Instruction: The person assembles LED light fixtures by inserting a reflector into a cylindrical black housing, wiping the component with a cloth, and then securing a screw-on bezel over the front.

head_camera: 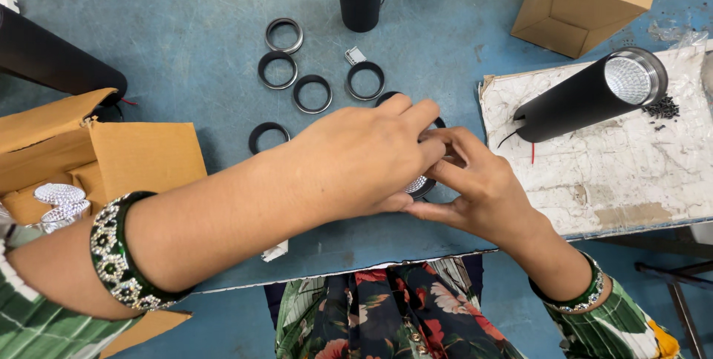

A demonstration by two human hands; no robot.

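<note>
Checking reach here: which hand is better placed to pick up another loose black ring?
Probably the left hand: it lies nearer the loose black rings. The right hand sits farther away, pinching the round black part.

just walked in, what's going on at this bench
A person holds a small round black part with a shiny faceted insert between the left hand and right hand, over a blue table. Loose black rings lie beyond the hands, and a black tube lamp rests on a board to the right.
</note>
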